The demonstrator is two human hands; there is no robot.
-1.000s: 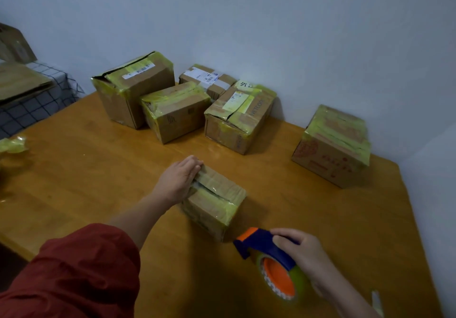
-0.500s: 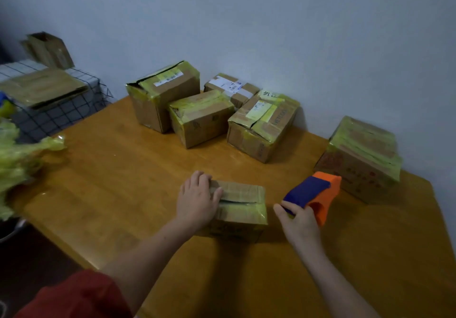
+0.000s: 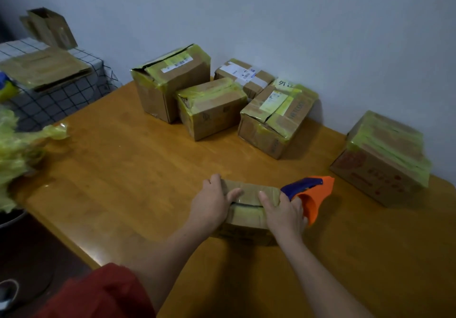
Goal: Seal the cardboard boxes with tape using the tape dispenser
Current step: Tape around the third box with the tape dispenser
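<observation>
A small cardboard box (image 3: 248,209) with yellowish tape lies on the wooden table (image 3: 148,169) in front of me, its top seam showing as a dark slit. My left hand (image 3: 213,201) grips the box's left end, thumb on top. My right hand (image 3: 286,212) holds the blue and orange tape dispenser (image 3: 311,194) at the box's right end, with its thumb lying on the box top.
Several taped boxes stand along the wall: a tall one (image 3: 170,80), a middle one (image 3: 212,108), a labelled one (image 3: 244,75), another (image 3: 276,117), and one at far right (image 3: 382,157). Crumpled yellow tape (image 3: 17,150) lies at left, near a grid-patterned stand (image 3: 56,95) with flattened cardboard.
My right hand brought the dispenser up from near the table's front edge to the box's right end. The box was turned square to me. My left hand stayed on its left end.
</observation>
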